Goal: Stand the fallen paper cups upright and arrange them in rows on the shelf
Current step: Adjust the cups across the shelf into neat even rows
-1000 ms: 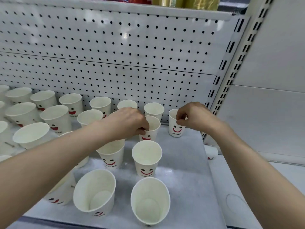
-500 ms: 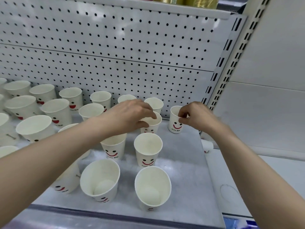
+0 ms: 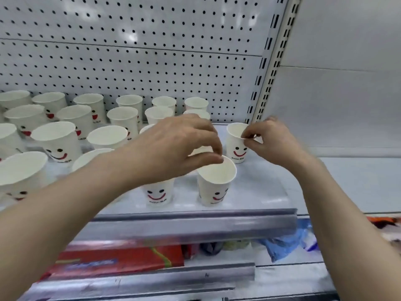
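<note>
1. White pegboard point(image 3: 152, 51) backs a pale store shelf point(image 3: 260, 187) crowded with white paper cups printed with red smiley faces; a lower shelf with red and blue packages shows below its metal front edge.
2. Upright cups in rough rows point(image 3: 121, 118) fill the left and middle of the shelf, mouths up. None in view lies on its side, though the arms hide a few.
3. At the right end a lone cup point(image 3: 236, 146) stands upright, well forward of the back row and apart from the other cups.
4. Pinching that cup's near rim between thumb and fingertips is the right hand point(image 3: 267, 142), just to the cup's right.
5. Hovering over the front cups, the left hand point(image 3: 173, 148) has curled fingers, and its thumb and forefinger meet at the rim of the front-right cup point(image 3: 217, 183); the view is too blurred to confirm a firm hold.
6. Both gripped cups have vertical long axes. Judging by the gaps, the lone cup probably needs sliding left and back to join a row, and the right hand is nearer to it.
</note>
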